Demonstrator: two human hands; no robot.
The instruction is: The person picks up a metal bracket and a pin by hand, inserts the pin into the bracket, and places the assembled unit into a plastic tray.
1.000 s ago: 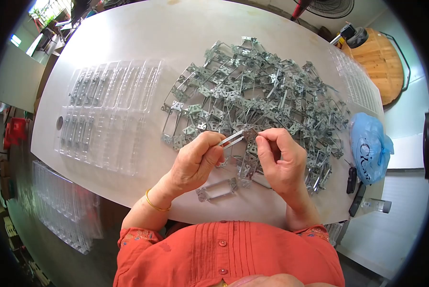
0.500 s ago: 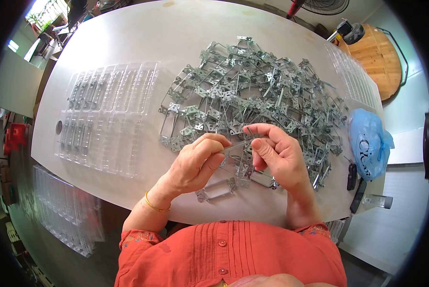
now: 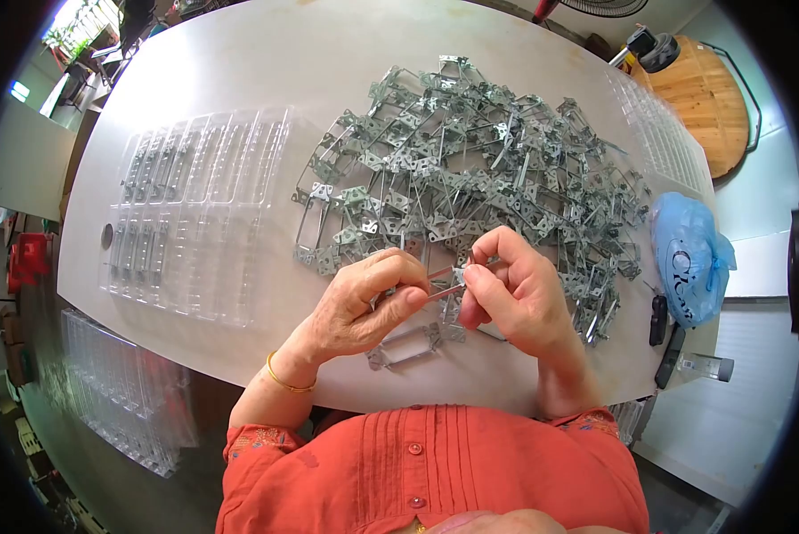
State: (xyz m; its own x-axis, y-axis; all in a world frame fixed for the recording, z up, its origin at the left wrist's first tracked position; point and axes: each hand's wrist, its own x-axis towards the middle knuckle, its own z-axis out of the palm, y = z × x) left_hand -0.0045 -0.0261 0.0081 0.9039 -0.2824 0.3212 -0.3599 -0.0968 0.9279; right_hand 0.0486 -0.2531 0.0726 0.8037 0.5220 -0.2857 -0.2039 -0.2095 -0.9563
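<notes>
Between my two hands is one metal bracket (image 3: 446,292), a narrow frame with two thin bars. My left hand (image 3: 371,303) pinches its left end, and the fingers cover that end. My right hand (image 3: 517,289) grips the other end with thumb and forefinger. Beyond the hands lies a tangled pile of similar metal brackets (image 3: 453,151). A separate bracket (image 3: 405,347) rests on the table just below my left fingers, near the front edge.
To the left, a clear plastic tray (image 3: 226,240) holds several brackets in its left slots. More clear trays (image 3: 128,392) are stacked lower left, and others (image 3: 662,133) lie at the far right. A blue plastic bag (image 3: 689,258) and a clear bottle (image 3: 706,367) sit at the right edge.
The bracket between my hands has turned, so both bars now show. My right fingers have shifted their grip on its end. The pile and trays look the same.
</notes>
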